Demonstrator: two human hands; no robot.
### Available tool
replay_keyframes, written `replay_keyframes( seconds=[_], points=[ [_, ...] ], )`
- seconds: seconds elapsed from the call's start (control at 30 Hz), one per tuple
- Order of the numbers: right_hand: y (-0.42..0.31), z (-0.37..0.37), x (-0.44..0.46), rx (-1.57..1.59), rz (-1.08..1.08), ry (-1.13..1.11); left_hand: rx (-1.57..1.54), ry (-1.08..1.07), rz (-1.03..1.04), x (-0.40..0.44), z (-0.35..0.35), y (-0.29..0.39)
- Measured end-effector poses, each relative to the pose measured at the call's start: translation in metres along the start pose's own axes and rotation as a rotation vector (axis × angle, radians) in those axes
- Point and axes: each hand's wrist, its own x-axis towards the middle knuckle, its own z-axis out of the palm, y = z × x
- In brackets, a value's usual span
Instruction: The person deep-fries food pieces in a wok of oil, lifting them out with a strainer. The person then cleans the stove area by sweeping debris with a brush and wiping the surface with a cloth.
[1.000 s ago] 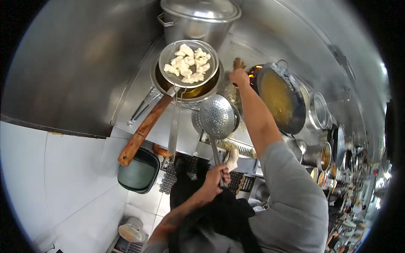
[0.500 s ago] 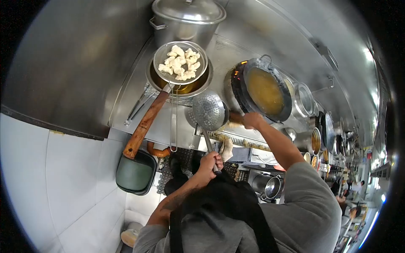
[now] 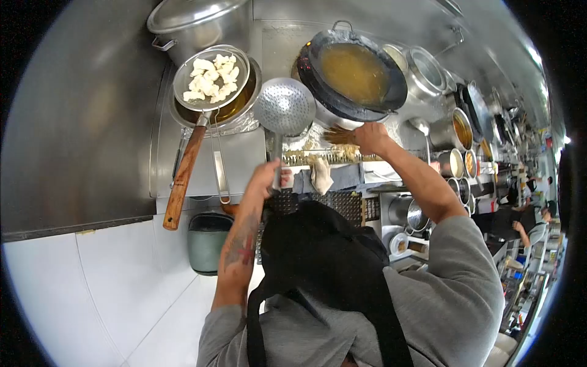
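My left hand (image 3: 267, 177) is closed around the handle of a perforated skimmer (image 3: 285, 105), whose round bowl is held over the steel cooktop. In my right hand (image 3: 372, 138) is a bamboo wok brush (image 3: 341, 135), its bristles pointing left, in front of the wok. The black wok (image 3: 353, 73) contains yellowish-brown liquid. Left of the skimmer, a wire strainer (image 3: 242, 92) with a wooden handle rests over a steel bowl (image 3: 254, 107) of oil. Pale, coated-looking pieces (image 3: 211, 79) lie in the strainer.
A lidded stockpot (image 3: 208, 30) stands at the back left. To the right are a ladle (image 3: 420, 126), a pot of brown liquid (image 3: 458, 129) and several small containers. A cloth (image 3: 321, 176) hangs at the front edge. A green bin (image 3: 205, 248) sits below; another person (image 3: 520, 223) stands far right.
The view has shifted, so the cooktop appears farther up and left. The skimmer has moved forward, nearer the strainer's side. The brush is now clearly seen in front of the wok.
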Motion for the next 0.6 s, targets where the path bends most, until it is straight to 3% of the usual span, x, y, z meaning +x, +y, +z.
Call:
replay_keyframes(
  seconds=[0.13,0.17,0.23,0.3,0.33,0.43,0.6],
  points=[
    [-0.025,0.011,0.018,0.244,-0.125,0.091,-0.008,-0.046,0.005,0.003,0.005,0.035],
    [-0.036,-0.015,0.001,0.117,-0.237,0.08,0.003,-0.038,-0.014,0.002,0.009,0.038],
    [-0.05,0.008,0.024,0.084,-0.355,0.121,0.019,-0.005,-0.037,0.002,0.012,0.04],
    [-0.027,0.023,0.037,-0.047,-0.406,0.149,0.003,-0.011,-0.022,0.002,0.012,0.036],
    [-0.017,0.023,0.042,-0.013,-0.312,0.172,0.008,0.012,-0.028,0.0,0.018,0.036],
    [0.008,0.013,0.039,-0.034,-0.295,0.262,0.234,0.207,-0.024,-0.001,0.035,0.037],
    [-0.01,0.034,0.048,0.21,-0.479,0.399,0.757,0.49,0.063,0.015,0.039,-0.012]
  ],
)
